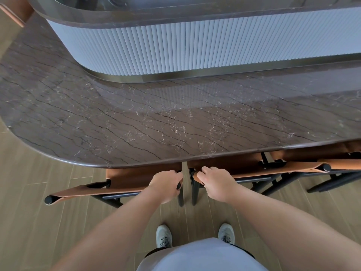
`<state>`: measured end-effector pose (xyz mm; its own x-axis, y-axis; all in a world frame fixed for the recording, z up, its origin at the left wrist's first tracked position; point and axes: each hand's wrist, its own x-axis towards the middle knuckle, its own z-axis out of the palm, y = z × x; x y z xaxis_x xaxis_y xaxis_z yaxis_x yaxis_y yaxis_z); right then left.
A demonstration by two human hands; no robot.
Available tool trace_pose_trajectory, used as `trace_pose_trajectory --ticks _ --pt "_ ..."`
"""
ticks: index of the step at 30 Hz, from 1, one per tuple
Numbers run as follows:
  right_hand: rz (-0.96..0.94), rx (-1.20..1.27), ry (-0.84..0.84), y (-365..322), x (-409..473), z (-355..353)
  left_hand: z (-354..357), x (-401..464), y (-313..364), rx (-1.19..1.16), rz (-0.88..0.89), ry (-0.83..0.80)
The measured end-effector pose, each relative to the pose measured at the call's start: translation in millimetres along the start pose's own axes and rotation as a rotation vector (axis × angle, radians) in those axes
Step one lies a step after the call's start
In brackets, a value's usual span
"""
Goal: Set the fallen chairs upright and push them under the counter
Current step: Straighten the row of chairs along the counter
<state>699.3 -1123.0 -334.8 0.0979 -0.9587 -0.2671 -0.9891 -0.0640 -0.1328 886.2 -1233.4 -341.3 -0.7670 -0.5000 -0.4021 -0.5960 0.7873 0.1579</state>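
Looks like a home kitchen or bar area: curved brown marble table [136, 118] wrapped around a raised island with white fluted panelling [175, 49], tan leather chairs [125, 184] on black frames tucked beneath its edge, pale wood-look plank floor [39, 222] underfoot.

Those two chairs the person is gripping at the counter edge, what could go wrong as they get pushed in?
The left hand and right hand grip the backs of the left chair and middle chair just below the counter edge, so knuckles could be pinched against the stone. The gap between those chairs is narrow; their frames might knock. A third chair sits close on the right and could get bumped.
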Motion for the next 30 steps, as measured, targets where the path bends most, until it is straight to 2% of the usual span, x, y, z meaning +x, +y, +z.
trace_pose_trajectory --ticks 13,17,20,24,30 --pt "0.007 0.053 0.024 5 -3 -1 2 6 11 0.028 0.011 0.010" --pt "0.027 0.113 0.043 6 -5 0 -2 2 16 0.014 -0.053 -0.012" --pt "0.051 0.184 0.037 6 -5 0 -2 -1 21 -0.071 -0.163 -0.013" --pt "0.142 0.395 0.020 10 -9 -2 0 -4 27 -0.438 -0.254 0.035" --pt "0.414 0.953 0.117 22 -23 -19 -30 2 59 -1.303 -0.524 0.355"
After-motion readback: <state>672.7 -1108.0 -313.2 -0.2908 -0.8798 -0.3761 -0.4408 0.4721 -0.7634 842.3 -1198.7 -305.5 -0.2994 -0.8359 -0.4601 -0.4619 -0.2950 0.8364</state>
